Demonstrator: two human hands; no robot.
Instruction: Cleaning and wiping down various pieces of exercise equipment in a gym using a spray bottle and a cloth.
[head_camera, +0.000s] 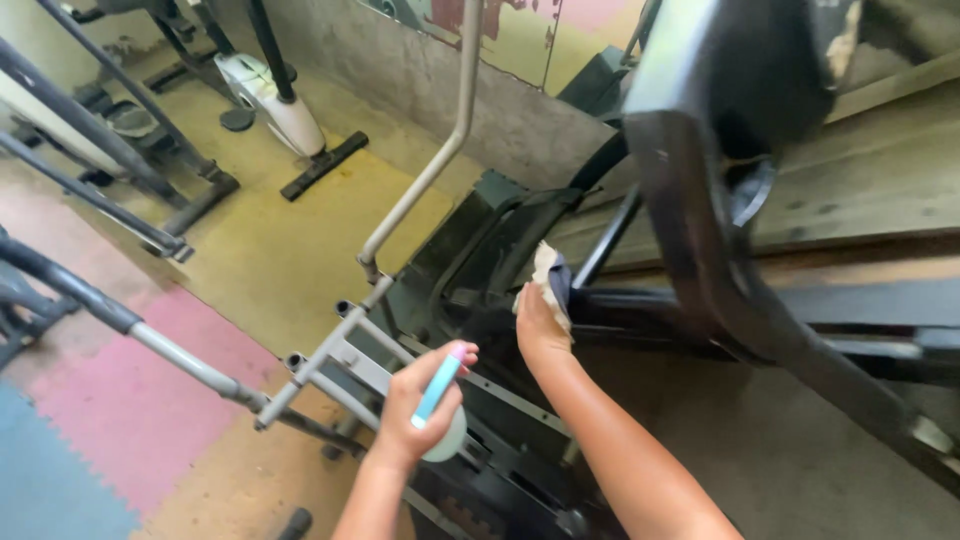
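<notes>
My left hand (418, 405) is closed around a small spray bottle (443, 420) with a pale body and a light blue top with a pink tip, held over the lower frame of a black exercise machine (700, 230). My right hand (540, 325) reaches further in and presses a pale and dark cloth (550, 278) against the machine's black frame, near a slanted black bar. Most of the cloth's lower part is hidden by my fingers.
A grey metal handle bar (440, 160) rises from the machine on the left. Another grey and black bar (120, 320) crosses the near left. A white exercise bike (275, 100) and dark frames stand at the back. Yellow, pink and blue floor mats (130, 400) cover the ground.
</notes>
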